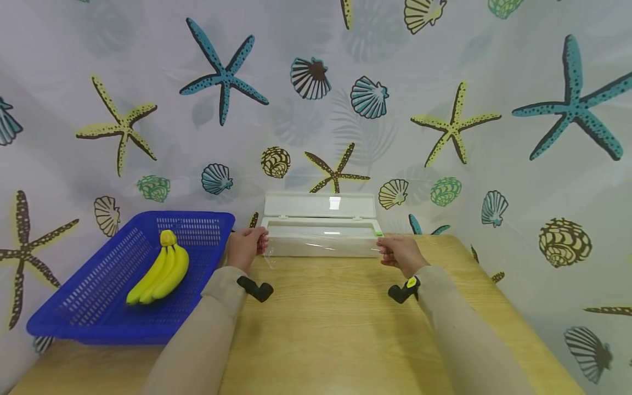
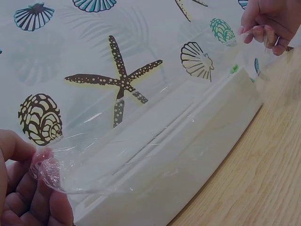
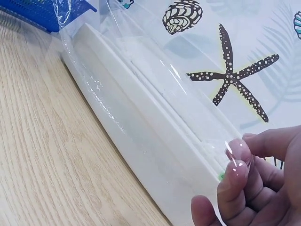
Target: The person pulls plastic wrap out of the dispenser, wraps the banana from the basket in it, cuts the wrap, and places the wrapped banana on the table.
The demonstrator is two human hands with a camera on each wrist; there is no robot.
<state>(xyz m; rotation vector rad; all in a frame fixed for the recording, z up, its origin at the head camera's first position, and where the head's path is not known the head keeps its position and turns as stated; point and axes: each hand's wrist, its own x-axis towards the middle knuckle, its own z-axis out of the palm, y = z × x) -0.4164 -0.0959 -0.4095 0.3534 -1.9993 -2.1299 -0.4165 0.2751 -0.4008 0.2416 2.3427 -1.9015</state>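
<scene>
- A blue plastic basket point(image 1: 123, 331) is set on the wood-grain table point(image 1: 321, 318); a bunch of bananas point(image 1: 165, 271) is held inside it.
- By the left hand point(image 1: 244, 248), one corner of the cling film point(image 1: 321, 245) is pinched between thumb and fingers; the film there is bunched, so it could cling to itself if slackened.
- The film is stretched between both hands, over the front of the white cling-film dispenser point(image 1: 321, 220), whose lid point(image 1: 296, 204) is raised. A crooked tear could be caused by uneven pulling, and the light box could be dragged.
- Near the green tab point(image 1: 379, 233), the opposite corner is pinched by the right hand point(image 1: 404, 255); a slip could be caused by so narrow a hold.
</scene>
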